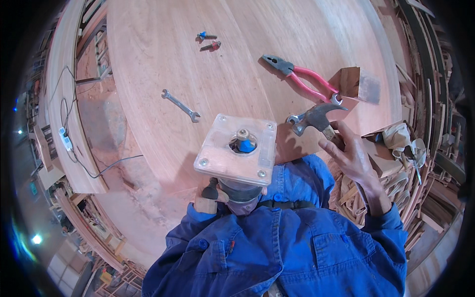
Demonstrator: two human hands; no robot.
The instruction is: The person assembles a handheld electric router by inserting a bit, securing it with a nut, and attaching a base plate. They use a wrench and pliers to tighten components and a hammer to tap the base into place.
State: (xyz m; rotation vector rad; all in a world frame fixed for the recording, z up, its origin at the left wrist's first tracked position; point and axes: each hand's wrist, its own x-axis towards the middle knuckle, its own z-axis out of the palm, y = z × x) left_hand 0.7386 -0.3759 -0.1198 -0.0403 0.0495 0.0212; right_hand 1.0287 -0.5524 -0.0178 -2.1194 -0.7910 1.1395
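Note:
My left hand point(204, 200) is wrapped around the body of a trim router point(239, 190), held upside down close to my jacket. Its clear square base plate point(217, 143) faces up, with a blue router bit point(245, 144) standing in the round opening. In my right hand point(355, 156) is a claw hammer point(316, 119), gripped by its handle and raised to the right of the router. Behind the hammer head lies an open-end wrench point(295, 119), partly hidden. A second wrench point(179, 105) rests on the wooden board left of the router.
The large wooden board point(148, 49) carries pliers with pink handles point(312, 74), a small block point(358, 84), a blue router bit point(206, 36) and a red router bit point(212, 46). A cable point(99, 173) runs at left. Wood scraps point(349, 200) and a cloth bag point(398, 138) lie at right.

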